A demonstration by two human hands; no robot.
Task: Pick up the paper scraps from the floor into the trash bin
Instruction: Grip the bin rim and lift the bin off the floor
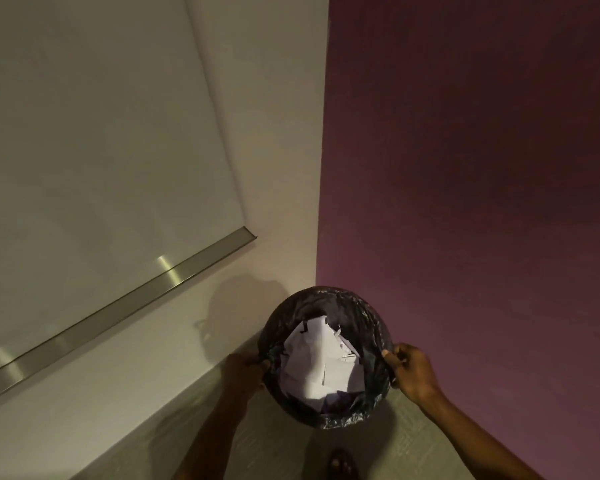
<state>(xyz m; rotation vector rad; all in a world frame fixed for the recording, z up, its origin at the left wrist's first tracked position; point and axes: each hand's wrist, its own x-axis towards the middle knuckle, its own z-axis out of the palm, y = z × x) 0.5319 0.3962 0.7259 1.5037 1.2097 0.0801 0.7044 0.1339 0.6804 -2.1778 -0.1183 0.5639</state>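
walls: white wall [84, 133] on my left, maroon wall [482, 168] on my right; they meet in a corner just behind the bin.
floor: grey floor [291, 452] below me; no loose scraps on the part I can see.
trash bin: trash bin [371, 327] sits between my hands, black liner over the rim, mouth facing up at me; can't tell if it's on the floor or lifted.
paper scraps: paper scraps [317, 365] are piled inside the liner.
left hand: left hand [245, 372] fingers closed on the rim's left edge.
right hand: right hand [411, 370] fingers pinch the rim's right edge.
key relation: hands are opposite each other across the mouth, equally near, so I judge a set-down toward the corner goes straight ahead.
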